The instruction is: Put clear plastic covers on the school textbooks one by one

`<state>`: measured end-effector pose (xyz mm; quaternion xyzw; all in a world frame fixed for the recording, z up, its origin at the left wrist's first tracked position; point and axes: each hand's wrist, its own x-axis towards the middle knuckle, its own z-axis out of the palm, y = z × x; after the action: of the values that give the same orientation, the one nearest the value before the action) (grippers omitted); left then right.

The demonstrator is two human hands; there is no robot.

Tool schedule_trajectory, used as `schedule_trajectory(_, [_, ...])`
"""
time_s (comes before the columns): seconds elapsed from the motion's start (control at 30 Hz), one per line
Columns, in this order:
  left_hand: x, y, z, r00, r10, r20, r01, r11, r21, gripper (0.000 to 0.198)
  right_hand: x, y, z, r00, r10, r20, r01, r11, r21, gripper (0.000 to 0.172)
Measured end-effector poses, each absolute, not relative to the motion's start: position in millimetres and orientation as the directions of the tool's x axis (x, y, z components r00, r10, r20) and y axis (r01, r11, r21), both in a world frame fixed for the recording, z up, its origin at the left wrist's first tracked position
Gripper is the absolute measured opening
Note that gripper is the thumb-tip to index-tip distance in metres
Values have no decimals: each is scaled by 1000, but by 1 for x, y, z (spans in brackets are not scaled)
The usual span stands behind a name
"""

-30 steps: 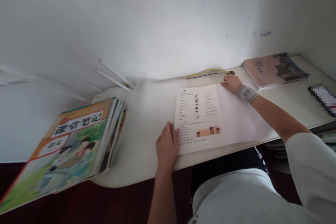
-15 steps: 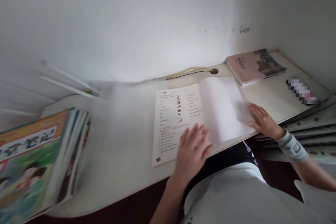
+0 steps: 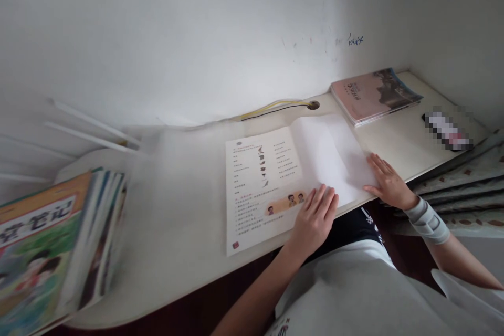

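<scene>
An open workbook (image 3: 252, 220) lies flat near the desk's front edge. Its left page carries printed text, small pictures and an orange illustration; its right page (image 3: 323, 152) is blank white and bulges slightly near the fold. My left hand (image 3: 315, 218) rests palm down at the lower middle, by the fold, with fingers stretched out. At the right margin of the blank page, my right hand (image 3: 389, 181) lies with fingers extended and thumb apart, touching the page edge. A grey band is around my right wrist.
To the left stands a stack of books (image 3: 51, 252) with a colourful cover. Pink-covered books (image 3: 374, 94) lie at the back right, near a phone (image 3: 449, 131). Yellow and black cables (image 3: 275, 106) run along the wall into a desk hole. A patterned curtain (image 3: 460, 194) hangs at the right.
My left hand has moved right across the page to the fold and come down, uncovering the orange illustration. My right hand stays at the page's right edge. The view has shifted slightly.
</scene>
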<state>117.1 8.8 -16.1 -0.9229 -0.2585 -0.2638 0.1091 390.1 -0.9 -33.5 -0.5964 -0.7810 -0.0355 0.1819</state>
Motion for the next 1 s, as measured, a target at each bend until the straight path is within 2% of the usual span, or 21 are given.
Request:
schedule_trajectory(0.13, [123,7,-18,714,443,542,557,-828,-58,33,389,-2,-31,-232,926,298,953,277,-121,77])
schedule_trajectory(0.27, [123,8,-16,697,501,513,578,-816,11,34,376,-7,-21,-266,913,311,946,309,-95,79])
schedule_trajectory(0.37, [112,10,-8,681,571,458,616,-785,62,40,349,-13,-9,-404,847,346,890,451,-66,77])
schedule_trajectory(0.43, [95,11,-4,662,621,420,645,-757,102,53,329,-16,-3,-499,779,380,829,557,-52,61])
schedule_trajectory(0.47, [84,12,-3,616,669,415,686,-715,134,58,321,-17,-2,-528,748,401,803,594,-50,51])
schedule_trajectory(0.53, [58,14,-3,408,808,425,815,-532,228,61,310,-17,-3,-554,711,434,772,633,-50,38])
schedule_trajectory(0.6, [32,16,-6,140,906,400,898,-286,335,60,307,-18,-7,-571,694,440,760,649,-37,37])
schedule_trajectory(0.67, [13,18,-9,-23,948,318,903,-117,413,62,307,-18,-10,-590,684,429,753,657,-11,39])
schedule_trajectory(0.8, [-6,20,-12,-111,976,189,877,7,480,64,306,-20,-10,-607,678,414,751,660,20,39])
schedule_trajectory(1.0, [-23,24,-16,-147,976,158,871,52,488,63,305,-18,-9,-619,656,431,750,657,77,36])
